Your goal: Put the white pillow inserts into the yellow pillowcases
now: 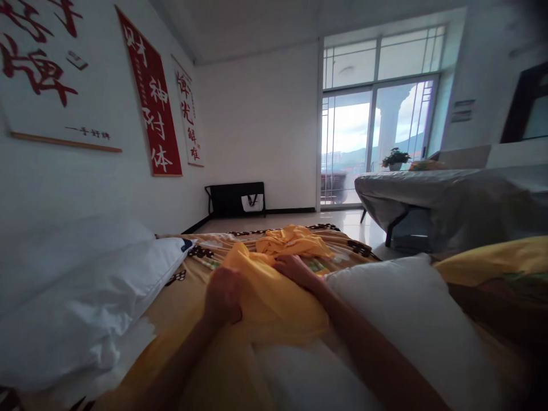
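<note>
Patterned bedspread (176,297), white pillows (98,302), yellow cloth (295,241)

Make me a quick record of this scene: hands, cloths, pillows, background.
left hand: closed on the yellow cloth
right hand: touching the same cloth, grip unclear
second yellow cloth: crumpled on the patterned blanket
pillows: a white pillow to the left, another white pillow to the right
background: red hanging scroll, sliding glass door, covered table, potted plant
</note>
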Demonstrator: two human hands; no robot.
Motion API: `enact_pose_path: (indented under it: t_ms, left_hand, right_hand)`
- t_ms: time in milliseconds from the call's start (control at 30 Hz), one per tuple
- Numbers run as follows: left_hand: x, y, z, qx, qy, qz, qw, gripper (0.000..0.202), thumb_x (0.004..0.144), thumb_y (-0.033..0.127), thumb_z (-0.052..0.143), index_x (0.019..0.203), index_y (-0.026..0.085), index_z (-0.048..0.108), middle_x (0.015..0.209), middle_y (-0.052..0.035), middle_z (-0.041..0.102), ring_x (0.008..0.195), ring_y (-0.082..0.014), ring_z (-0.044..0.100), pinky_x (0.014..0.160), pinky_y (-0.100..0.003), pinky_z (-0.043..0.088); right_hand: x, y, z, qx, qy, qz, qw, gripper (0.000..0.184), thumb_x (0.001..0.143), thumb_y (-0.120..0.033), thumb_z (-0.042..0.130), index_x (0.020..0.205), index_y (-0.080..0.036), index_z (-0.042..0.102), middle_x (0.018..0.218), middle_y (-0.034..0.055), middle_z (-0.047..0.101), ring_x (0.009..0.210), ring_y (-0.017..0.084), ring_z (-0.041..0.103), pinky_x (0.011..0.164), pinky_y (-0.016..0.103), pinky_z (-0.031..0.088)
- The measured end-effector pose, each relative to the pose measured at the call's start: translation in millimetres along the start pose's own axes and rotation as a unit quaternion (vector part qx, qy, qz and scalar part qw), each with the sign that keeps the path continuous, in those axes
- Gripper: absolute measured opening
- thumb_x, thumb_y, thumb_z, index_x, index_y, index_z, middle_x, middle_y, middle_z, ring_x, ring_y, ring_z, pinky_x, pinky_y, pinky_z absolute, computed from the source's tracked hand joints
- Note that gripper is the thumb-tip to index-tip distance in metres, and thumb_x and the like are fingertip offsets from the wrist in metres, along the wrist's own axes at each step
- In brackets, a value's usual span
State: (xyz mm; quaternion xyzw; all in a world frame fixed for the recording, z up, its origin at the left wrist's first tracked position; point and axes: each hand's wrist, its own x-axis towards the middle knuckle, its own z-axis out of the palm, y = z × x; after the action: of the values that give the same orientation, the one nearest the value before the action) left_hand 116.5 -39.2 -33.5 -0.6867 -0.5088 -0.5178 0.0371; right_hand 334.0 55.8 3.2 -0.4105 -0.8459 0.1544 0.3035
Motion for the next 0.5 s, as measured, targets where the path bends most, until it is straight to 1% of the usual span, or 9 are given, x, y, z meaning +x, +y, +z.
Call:
enact_pose_path:
  t_ms: [33,67,133,167,267,300,367,433,500]
  left_hand:
    - [14,-20,-8.5,-0.007,0.048,-0.056,0.997,0.026,0.077,0.036,0.049,0.094,0.017,0.056,0.096,-0.0114,0.059,0.099,-0.0277,0.053,0.094,-0.051,0.039]
    - [26,-36,-14.7,-0.03,0.076,-0.126,0.989,0.035,0.073,0.038,0.052,0.1,0.016,0.054,0.102,-0.0132,0.058,0.105,-0.0299,0.051,0.096,-0.053,0.037]
    - [44,-56,-20.0,-0.095,0.047,-0.21,0.972,0.046,0.068,0.047,0.053,0.1,0.013,0.054,0.1,-0.0158,0.06,0.103,-0.0318,0.055,0.09,-0.051,0.043]
    - [48,-59,-19.8,-0.133,0.012,-0.233,0.963,0.049,0.068,0.053,0.053,0.096,0.013,0.056,0.094,-0.0157,0.063,0.097,-0.031,0.059,0.085,-0.048,0.047]
    - [47,-49,-15.2,-0.232,-0.094,-0.246,0.936,0.056,0.067,0.065,0.051,0.087,0.014,0.062,0.08,-0.0131,0.067,0.076,-0.0253,0.064,0.07,-0.039,0.052]
    - [44,-43,-14.5,-0.256,-0.119,-0.245,0.928,0.056,0.064,0.065,0.056,0.086,0.015,0.063,0.08,-0.0119,0.068,0.074,-0.0241,0.064,0.068,-0.037,0.052]
    - [42,-32,-15.7,-0.28,-0.151,-0.235,0.919,0.05,0.054,0.056,0.071,0.081,0.014,0.065,0.079,-0.0096,0.069,0.073,-0.0229,0.063,0.067,-0.033,0.052]
    - [46,-27,-19.1,-0.276,-0.147,-0.224,0.923,0.041,0.047,0.045,0.078,0.07,0.013,0.065,0.071,-0.006,0.067,0.068,-0.0205,0.061,0.062,-0.029,0.049]
    - [53,-28,-22.0,-0.257,-0.101,-0.223,0.935,0.034,0.045,0.04,0.078,0.061,0.014,0.063,0.06,-0.002,0.062,0.061,-0.0161,0.055,0.056,-0.025,0.044]
  right_hand:
    - [0,-1,-2,-0.008,0.032,0.01,0.999,0.019,0.082,-0.025,0.046,0.074,-0.015,0.06,0.076,0.0055,0.065,0.069,0.014,0.052,0.06,0.024,0.033]
    - [-1,-4,-4,-0.017,0.061,0.019,0.998,0.017,0.083,-0.025,0.045,0.078,-0.015,0.059,0.077,0.0058,0.064,0.07,0.014,0.051,0.06,0.024,0.031]
    - [-5,-12,-7,-0.043,0.1,0.025,0.994,0.015,0.084,-0.025,0.044,0.084,-0.016,0.056,0.077,0.0047,0.063,0.07,0.014,0.05,0.06,0.025,0.028]
    - [-8,-16,-8,-0.062,0.113,0.021,0.991,0.014,0.085,-0.025,0.044,0.087,-0.017,0.055,0.076,0.004,0.062,0.069,0.015,0.051,0.059,0.025,0.027]
    - [-19,-29,-19,-0.138,0.139,-0.014,0.981,0.019,0.088,-0.026,0.042,0.099,-0.018,0.055,0.089,0.0056,0.065,0.077,0.017,0.056,0.064,0.026,0.03]
    - [-23,-31,-25,-0.164,0.147,-0.019,0.975,0.022,0.088,-0.028,0.044,0.105,-0.018,0.055,0.097,0.0072,0.065,0.083,0.018,0.058,0.067,0.027,0.032]
    - [-32,-29,-41,-0.202,0.149,-0.006,0.968,0.029,0.088,-0.036,0.047,0.11,-0.018,0.056,0.106,0.0102,0.064,0.093,0.022,0.058,0.073,0.029,0.036]
    - [-42,-20,-56,-0.196,0.096,0.006,0.976,0.033,0.088,-0.045,0.048,0.101,-0.017,0.06,0.1,0.01,0.065,0.09,0.022,0.059,0.072,0.029,0.038]
    - [-53,-7,-61,-0.133,0.019,-0.023,0.991,0.035,0.086,-0.05,0.051,0.088,-0.018,0.063,0.084,0.0061,0.066,0.077,0.019,0.059,0.065,0.027,0.039]
